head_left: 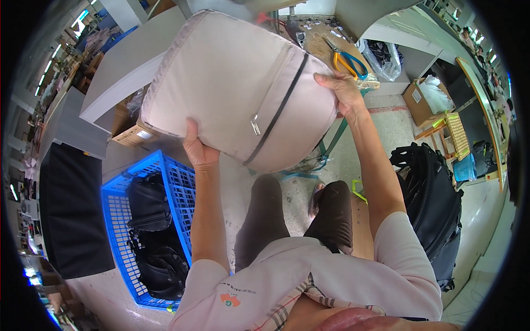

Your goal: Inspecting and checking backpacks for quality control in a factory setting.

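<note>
Left hand (200, 149) and right hand (343, 91) both clamped on beige zipped bag (237, 83), upper centre, hiding the workbench; blue crate (118, 201) of black bags (149, 204) lower left, scissors (346, 59) upper right

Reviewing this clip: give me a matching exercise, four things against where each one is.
Things:
1. beige bag
2. scissors
3. black bags
4. black backpack

Places:
A. in the blue crate
B. on the floor at the person's right
C. held up between both hands
D. on the worktable

Pairs: 1-C, 2-D, 3-A, 4-B
</note>
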The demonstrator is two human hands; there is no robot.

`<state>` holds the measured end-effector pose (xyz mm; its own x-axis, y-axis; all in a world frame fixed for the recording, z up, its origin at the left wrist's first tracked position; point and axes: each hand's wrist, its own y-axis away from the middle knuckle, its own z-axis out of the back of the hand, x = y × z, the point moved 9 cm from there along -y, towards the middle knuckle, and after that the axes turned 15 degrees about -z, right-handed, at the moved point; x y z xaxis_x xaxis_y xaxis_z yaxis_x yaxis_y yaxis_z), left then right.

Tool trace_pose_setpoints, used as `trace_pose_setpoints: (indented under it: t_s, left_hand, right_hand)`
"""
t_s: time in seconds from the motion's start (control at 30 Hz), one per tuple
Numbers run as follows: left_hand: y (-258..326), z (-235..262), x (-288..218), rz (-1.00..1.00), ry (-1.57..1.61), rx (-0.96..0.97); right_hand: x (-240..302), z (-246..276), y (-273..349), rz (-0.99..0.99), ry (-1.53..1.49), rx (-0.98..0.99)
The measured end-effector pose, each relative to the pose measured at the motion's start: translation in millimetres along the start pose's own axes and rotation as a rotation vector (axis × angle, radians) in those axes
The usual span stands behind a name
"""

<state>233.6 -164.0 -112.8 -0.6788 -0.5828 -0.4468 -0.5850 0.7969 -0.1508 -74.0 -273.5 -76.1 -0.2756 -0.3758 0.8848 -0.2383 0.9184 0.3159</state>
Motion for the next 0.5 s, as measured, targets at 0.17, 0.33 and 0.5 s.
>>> trace_pose_setpoints:
  t_s: [0.17,0.33,0.5]
  left_hand:
    - [10.3,-4.2,13.3,0.046,0.023,0.027]
    - [15.2,-11.8,23.8,0.074,0.043,0.046]
    - [25.2,29.4,12.4,0.078,-0.133,-0.120]
  right_hand:
    - [-4.5,16.9,13.5,0.040,-0.003,0.014]
    - [-5.3,30.0,12.7,0.023,0.014,-0.001]
    - [3.0,1.9,34.5,0.250,0.108,-0.045]
